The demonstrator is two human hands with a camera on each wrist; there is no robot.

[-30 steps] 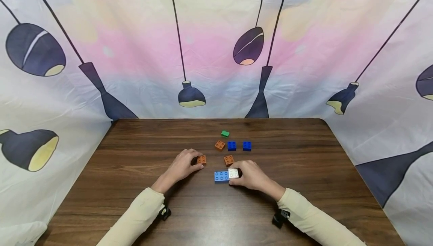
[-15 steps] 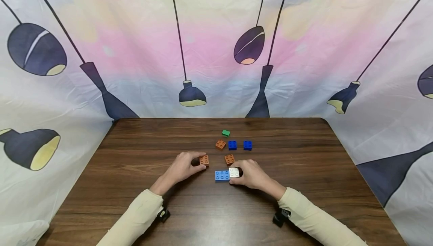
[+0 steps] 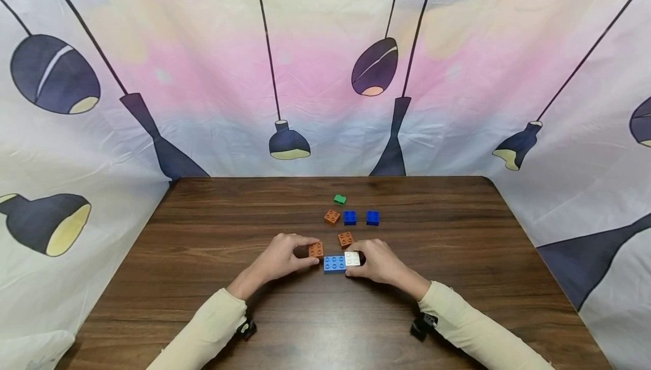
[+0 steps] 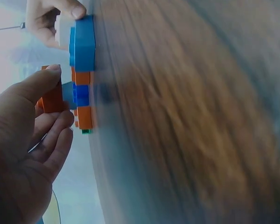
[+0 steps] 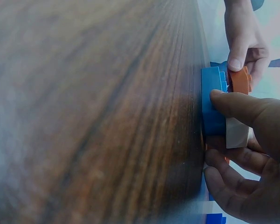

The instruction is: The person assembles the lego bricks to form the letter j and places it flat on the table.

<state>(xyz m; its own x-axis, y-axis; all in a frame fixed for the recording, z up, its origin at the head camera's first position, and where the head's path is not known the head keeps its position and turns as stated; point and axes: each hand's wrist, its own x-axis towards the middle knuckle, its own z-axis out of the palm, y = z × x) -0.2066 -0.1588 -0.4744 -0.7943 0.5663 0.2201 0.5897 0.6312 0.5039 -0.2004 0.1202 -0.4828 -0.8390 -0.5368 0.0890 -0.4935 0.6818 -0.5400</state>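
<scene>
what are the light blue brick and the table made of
The light blue brick looks like hard, smooth plastic: even color, crisp edges, moulded studs. The table seems satin-finished wood or wood-look laminate: dark streaky grain, soft sheen; I can't tell which.

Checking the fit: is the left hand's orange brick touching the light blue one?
Apart: the left wrist view shows pale background between the held orange brick and the light blue brick.
</scene>
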